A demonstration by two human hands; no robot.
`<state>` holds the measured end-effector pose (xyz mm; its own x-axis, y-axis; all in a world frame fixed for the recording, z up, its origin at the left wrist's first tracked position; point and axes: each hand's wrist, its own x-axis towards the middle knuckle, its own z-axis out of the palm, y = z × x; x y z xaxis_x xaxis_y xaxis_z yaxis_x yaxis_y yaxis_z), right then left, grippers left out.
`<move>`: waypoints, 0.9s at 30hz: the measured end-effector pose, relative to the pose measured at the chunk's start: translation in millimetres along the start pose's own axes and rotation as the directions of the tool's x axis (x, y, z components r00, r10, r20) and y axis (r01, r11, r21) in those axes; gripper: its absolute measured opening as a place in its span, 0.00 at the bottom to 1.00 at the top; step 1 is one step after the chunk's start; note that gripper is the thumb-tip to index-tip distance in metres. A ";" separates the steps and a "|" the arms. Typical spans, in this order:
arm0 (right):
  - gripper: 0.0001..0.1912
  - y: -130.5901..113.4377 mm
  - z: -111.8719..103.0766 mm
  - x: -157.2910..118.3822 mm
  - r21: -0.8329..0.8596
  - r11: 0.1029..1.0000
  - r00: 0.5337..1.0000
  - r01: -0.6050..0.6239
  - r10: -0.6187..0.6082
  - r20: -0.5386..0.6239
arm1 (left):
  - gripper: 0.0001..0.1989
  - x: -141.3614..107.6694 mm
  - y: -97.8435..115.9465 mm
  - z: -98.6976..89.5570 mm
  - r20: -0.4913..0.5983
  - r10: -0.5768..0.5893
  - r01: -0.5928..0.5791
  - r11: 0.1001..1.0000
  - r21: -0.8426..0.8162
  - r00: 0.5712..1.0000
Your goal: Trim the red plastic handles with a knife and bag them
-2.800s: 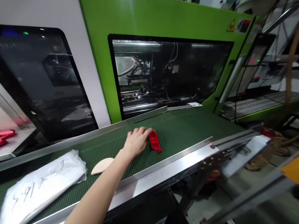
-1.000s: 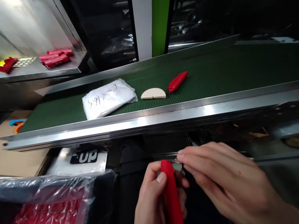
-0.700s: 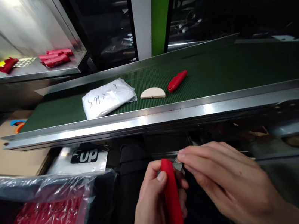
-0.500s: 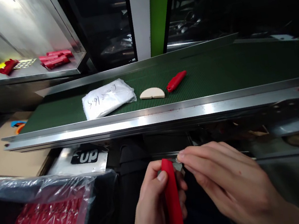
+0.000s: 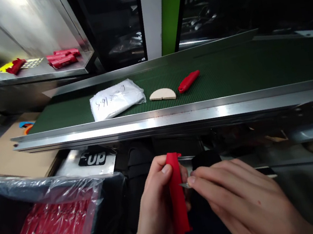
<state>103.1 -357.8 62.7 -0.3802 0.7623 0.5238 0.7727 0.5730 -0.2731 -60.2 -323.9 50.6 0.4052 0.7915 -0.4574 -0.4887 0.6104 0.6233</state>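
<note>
My left hand (image 5: 156, 196) is closed round a long red plastic part (image 5: 178, 200), held upright with its small side tabs facing right. In my right hand (image 5: 243, 194) is a thin craft knife (image 5: 185, 185), pinched between thumb and fingers. Its pointed metal blade meets or nearly meets the red part's right edge, about midway along; contact is hard to tell. Most of the knife's handle is hidden behind the right hand. Beyond both hands, on the green conveyor belt (image 5: 227, 76), lies a similar red part (image 5: 189, 81) beside a cream half-round block (image 5: 162, 94).
A pack of white plastic bags (image 5: 117, 99) with handwriting lies on the belt. The conveyor's metal rail (image 5: 157, 121) runs across in front of me. At lower left stands a plastic-lined bin (image 5: 110, 203) of red parts. More red pieces (image 5: 63, 58) rest on a metal shelf (image 5: 37, 74).
The knife blade has moved from near the red part's top to lower on its right edge. My left hand has raised the part slightly, showing more of its lower end.
</note>
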 end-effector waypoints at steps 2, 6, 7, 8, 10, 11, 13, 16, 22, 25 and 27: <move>0.16 -2.0 -0.3 -2.8 0.006 1.000 1.000 0.005 -0.005 0.018 | 0.08 2.4 3.4 1.5 0.035 0.031 -0.031 0.999 -0.010 0.999; 0.18 -5.4 -0.3 -9.4 0.048 0.999 0.999 0.009 -0.011 0.050 | 0.06 7.6 10.5 4.6 0.055 0.076 -0.074 0.996 -0.041 0.996; 0.17 -6.1 -0.2 -10.5 0.052 0.999 0.997 0.015 -0.019 0.069 | 0.06 8.7 12.2 5.4 0.053 0.074 -0.072 0.997 -0.039 0.996; 0.16 -6.7 0.0 -11.2 0.050 0.999 0.996 0.020 -0.024 0.086 | 0.05 9.8 13.8 6.1 0.052 0.071 -0.069 0.997 -0.035 0.996; 0.13 -8.1 0.2 -11.5 0.033 0.998 0.996 0.049 -0.051 0.078 | 0.05 12.1 16.7 7.5 0.048 0.070 -0.069 0.997 -0.028 0.996; 0.13 -8.7 0.1 -11.5 0.028 0.998 0.995 0.059 -0.061 0.078 | 0.05 13.4 17.9 8.1 0.047 0.076 -0.075 0.997 -0.024 0.996; 0.12 -9.6 -1.0 -11.9 0.035 0.998 0.995 0.054 -0.057 0.082 | 0.05 16.4 20.2 8.6 0.051 0.086 -0.084 0.996 -0.035 0.995; 0.13 -7.2 -4.9 -14.9 0.081 0.997 0.998 -0.008 0.003 0.059 | 0.05 20.6 22.0 8.1 0.049 0.102 -0.099 0.994 -0.054 0.994; 0.22 8.6 -10.8 -12.5 0.115 0.992 0.993 -0.058 0.069 -0.092 | 0.10 12.9 13.3 6.9 0.055 0.089 -0.094 0.991 0.095 0.994; 0.19 12.8 -9.8 -3.4 0.096 0.992 0.988 -0.087 0.098 -0.121 | 0.11 3.6 6.3 6.2 0.055 0.060 -0.069 0.981 0.181 0.997; 0.18 13.9 -8.6 2.1 0.058 0.995 0.989 -0.079 0.086 -0.118 | 0.12 -1.2 3.6 5.6 0.059 0.040 -0.053 0.972 0.230 0.997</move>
<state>117.5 -350.8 66.9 -0.2499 0.7677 0.5900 0.7698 0.5272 -0.3599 -58.1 -322.8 56.9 0.4298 0.8124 -0.3940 -0.3189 0.5448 0.7755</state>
